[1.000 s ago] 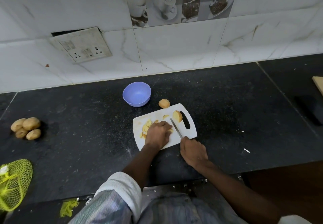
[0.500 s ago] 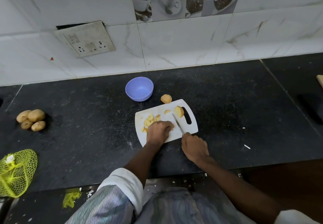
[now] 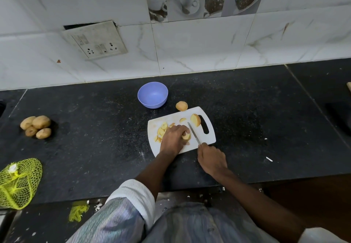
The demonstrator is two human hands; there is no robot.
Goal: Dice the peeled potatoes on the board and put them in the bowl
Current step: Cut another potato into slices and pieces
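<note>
A white cutting board (image 3: 209, 139) lies on the black counter. My left hand (image 3: 173, 139) holds a piece of peeled potato (image 3: 186, 136) down on the board. My right hand (image 3: 211, 159) grips a knife (image 3: 193, 132) whose blade lies just right of that piece. Cut slices (image 3: 161, 130) are piled on the board's left side. A potato half (image 3: 195, 120) and a small slice (image 3: 182, 120) lie near the board's handle slot. A whole peeled potato (image 3: 181, 106) sits on the counter behind the board. An empty purple bowl (image 3: 152, 94) stands further back.
Several unpeeled potatoes (image 3: 37, 127) are heaped on the counter at the left. A yellow net bag (image 3: 18, 182) lies at the front left edge. A switch plate (image 3: 96, 40) is on the tiled wall. A dark object (image 3: 340, 113) lies at the far right.
The view has shifted slightly. My left hand keeps holding the potato piece, and the knife blade has stayed beside it with small cutting motion.
</note>
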